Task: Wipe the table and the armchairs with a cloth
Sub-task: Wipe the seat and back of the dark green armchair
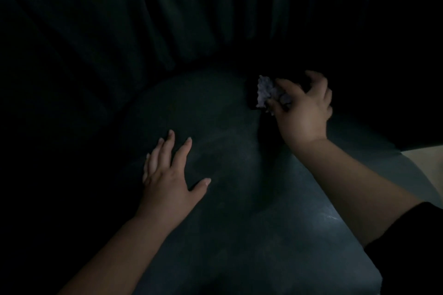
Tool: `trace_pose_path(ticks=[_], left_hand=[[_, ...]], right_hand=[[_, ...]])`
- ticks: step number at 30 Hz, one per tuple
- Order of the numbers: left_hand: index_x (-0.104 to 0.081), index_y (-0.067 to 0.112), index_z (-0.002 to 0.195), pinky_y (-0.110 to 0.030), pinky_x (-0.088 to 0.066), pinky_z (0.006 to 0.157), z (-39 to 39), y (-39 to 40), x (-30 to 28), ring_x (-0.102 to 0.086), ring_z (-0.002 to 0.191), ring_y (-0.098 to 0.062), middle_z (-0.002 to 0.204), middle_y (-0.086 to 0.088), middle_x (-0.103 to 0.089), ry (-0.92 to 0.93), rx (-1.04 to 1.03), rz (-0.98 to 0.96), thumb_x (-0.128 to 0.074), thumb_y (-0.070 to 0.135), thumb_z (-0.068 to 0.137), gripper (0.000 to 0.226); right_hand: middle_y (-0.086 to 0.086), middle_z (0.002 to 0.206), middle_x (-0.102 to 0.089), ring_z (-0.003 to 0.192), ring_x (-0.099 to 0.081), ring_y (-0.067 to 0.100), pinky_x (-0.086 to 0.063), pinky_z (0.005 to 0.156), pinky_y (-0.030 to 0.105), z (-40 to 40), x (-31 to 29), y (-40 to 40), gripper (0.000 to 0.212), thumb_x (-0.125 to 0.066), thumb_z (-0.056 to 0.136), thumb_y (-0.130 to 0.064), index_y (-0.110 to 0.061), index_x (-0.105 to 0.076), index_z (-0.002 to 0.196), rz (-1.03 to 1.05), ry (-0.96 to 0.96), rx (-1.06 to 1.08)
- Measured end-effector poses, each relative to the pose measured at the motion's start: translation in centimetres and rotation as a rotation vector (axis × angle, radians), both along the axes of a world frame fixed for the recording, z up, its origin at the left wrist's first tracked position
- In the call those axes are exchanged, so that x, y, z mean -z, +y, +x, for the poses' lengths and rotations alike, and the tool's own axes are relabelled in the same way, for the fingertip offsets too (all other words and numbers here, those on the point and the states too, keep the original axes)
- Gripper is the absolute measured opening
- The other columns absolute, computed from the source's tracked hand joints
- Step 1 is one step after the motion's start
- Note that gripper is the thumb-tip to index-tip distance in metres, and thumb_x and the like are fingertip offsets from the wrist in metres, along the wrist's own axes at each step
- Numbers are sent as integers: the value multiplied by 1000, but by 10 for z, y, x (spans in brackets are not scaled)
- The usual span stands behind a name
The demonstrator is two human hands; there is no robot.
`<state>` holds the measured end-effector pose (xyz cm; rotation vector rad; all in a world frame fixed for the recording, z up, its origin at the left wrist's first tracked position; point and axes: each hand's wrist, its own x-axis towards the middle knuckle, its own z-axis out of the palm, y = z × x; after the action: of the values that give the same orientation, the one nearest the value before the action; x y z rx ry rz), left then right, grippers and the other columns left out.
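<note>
I look down into a dark green armchair with a round seat cushion [230,151] and a channelled backrest [148,19] curving round it. My right hand [304,110] grips a small crumpled pale cloth [265,92] at the far right of the seat, close to where the cushion meets the backrest. My left hand [167,175] rests flat on the left part of the seat, fingers straight and spread, holding nothing. The scene is very dim.
The armchair's backrest and arms wall in the seat at the left, rear and right. A strip of pale floor [426,163] shows at the right edge beyond the seat. A dark sleeve [412,246] covers my right upper arm.
</note>
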<state>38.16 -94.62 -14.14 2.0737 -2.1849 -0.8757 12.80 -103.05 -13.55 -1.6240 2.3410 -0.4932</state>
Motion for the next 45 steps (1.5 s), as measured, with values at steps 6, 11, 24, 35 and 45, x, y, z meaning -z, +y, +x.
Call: trace_pose_path(ticks=[6, 11, 24, 35, 45], left_hand=[[-11, 38, 149, -37, 6, 113, -2, 1, -3, 14, 142, -8, 157, 11, 12, -7, 6, 19, -57, 62, 78, 88], [-11, 38, 149, -39, 4, 114, -3, 2, -3, 14, 141, -6, 157, 11, 12, -2, 4, 19, -57, 62, 77, 88], [-11, 38, 149, -39, 3, 114, -2, 0, -1, 14, 142, -8, 157, 11, 12, -19, -1, 8, -57, 62, 77, 89], [-13, 35, 149, -34, 10, 113, -4, -1, -1, 15, 143, -10, 158, 8, 11, -48, 11, 1, -57, 61, 76, 89], [-13, 35, 149, -34, 10, 114, -5, -2, -1, 18, 141, -7, 158, 7, 11, -60, 13, 14, -59, 59, 75, 90]], right_hand=[[7, 131, -36, 116, -35, 32, -36, 95, 37, 19, 1, 2, 35, -66, 83, -40, -30, -60, 117, 49, -155, 101], [5, 119, -47, 111, -43, 27, -33, 88, 23, 18, 6, 3, 28, -74, 78, -29, -18, -64, 102, -66, -249, 16], [5, 116, -51, 106, -52, 20, -40, 91, 18, 9, 13, 7, 50, -80, 72, -21, -16, -62, 118, -161, -310, 4], [13, 111, -58, 98, -56, 23, -40, 78, 18, -25, 18, -28, 40, -70, 75, -10, -8, -61, 114, -266, -312, 139], [18, 110, -61, 99, -59, 26, -32, 82, 6, -7, 18, -37, 33, -74, 72, -3, -2, -68, 104, -232, -223, -114]])
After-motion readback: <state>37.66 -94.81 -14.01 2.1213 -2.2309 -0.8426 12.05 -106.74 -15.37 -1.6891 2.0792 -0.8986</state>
